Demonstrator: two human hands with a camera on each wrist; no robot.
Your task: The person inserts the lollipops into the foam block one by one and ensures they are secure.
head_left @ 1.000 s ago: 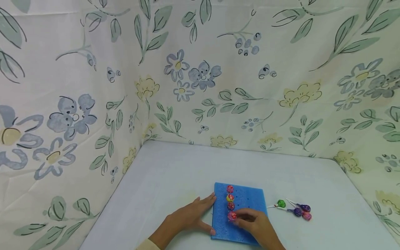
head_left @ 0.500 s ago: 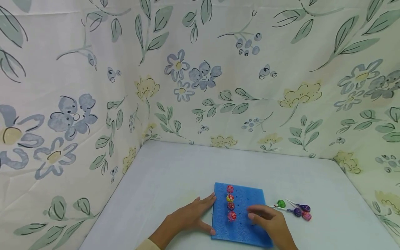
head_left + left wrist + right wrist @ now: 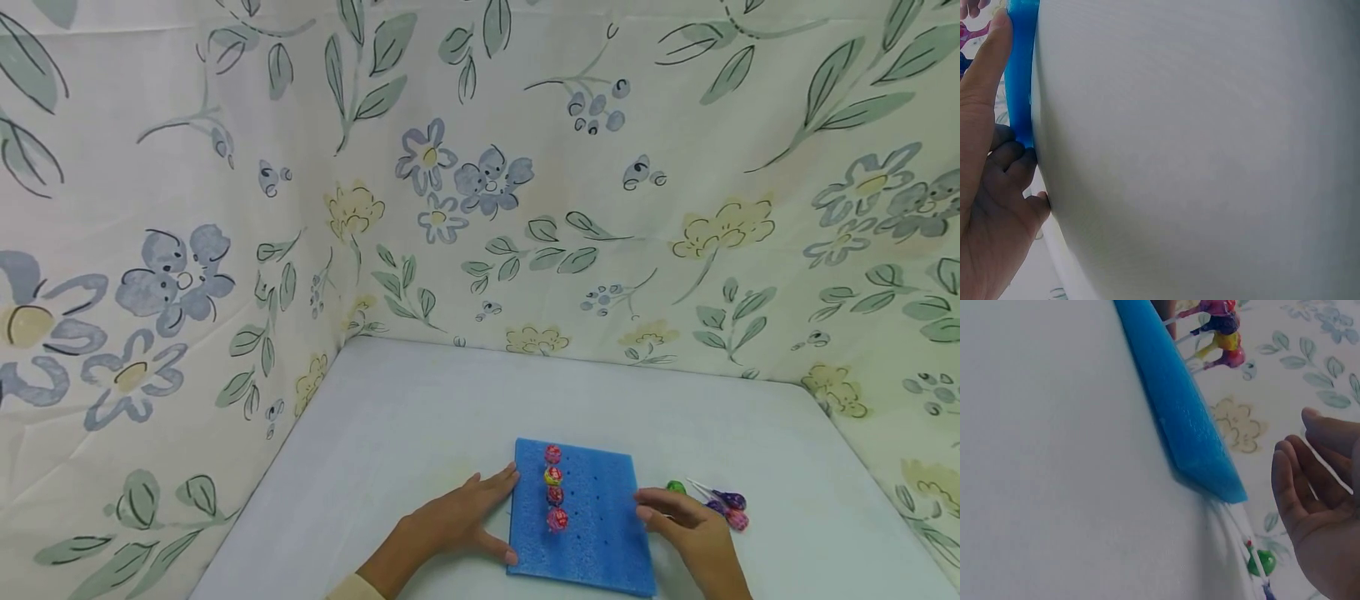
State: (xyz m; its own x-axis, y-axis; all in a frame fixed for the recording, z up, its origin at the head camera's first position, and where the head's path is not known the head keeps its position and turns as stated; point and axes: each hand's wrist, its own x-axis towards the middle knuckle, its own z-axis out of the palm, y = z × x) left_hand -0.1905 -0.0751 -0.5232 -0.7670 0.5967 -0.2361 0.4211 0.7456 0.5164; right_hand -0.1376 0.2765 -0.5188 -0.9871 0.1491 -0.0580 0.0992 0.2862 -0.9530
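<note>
A blue foam board [image 3: 600, 517] with small holes lies on the table. Along its left side, a row of wrapped lollipops stands upright in it, a pink one [image 3: 557, 520] nearest and a yellow-and-red one [image 3: 553, 476] farther back; their white sticks show in the right wrist view. My left hand [image 3: 461, 518] rests at the board's left edge, fingers and thumb spread along it. Past the right edge, my right hand [image 3: 693, 527] hovers with loosely bent fingers and nothing in them. Beside it lie loose lollipops: a green one [image 3: 676, 487], partly hidden, purple ones [image 3: 731, 500] and a pink one [image 3: 737, 520].
The white table [image 3: 427, 417] extends behind and to both sides of the board. Floral cloth [image 3: 570, 283] hangs as a wall at the back and the sides.
My right hand has let go of the nearest pink lollipop, which stays standing in the board. It has moved right, past the board's edge toward the loose lollipops. The left hand stays put.
</note>
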